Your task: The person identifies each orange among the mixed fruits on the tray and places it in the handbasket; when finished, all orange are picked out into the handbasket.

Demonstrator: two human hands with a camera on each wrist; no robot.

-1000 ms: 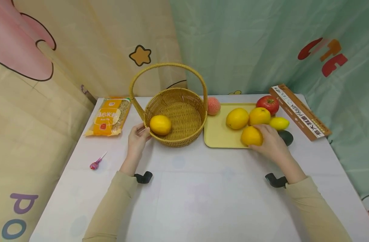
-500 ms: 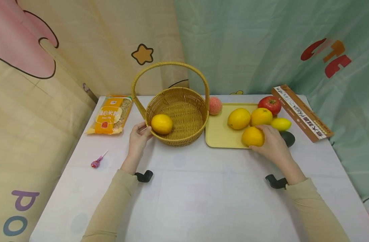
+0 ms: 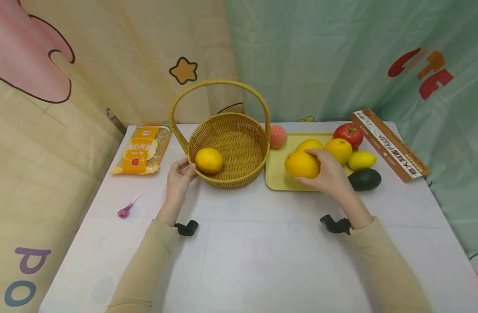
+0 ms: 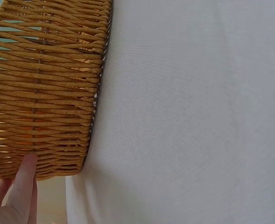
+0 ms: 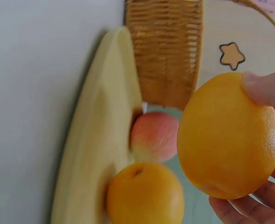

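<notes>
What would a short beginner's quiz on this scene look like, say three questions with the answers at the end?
1. Which hand holds a held-up fruit over the tray?

2. True or false: the left hand touches the basket.

3. What lies inside the basket?
A) a lollipop
B) a yellow fruit
C) a red fruit

Key:
1. The right hand.
2. True.
3. B.
</notes>
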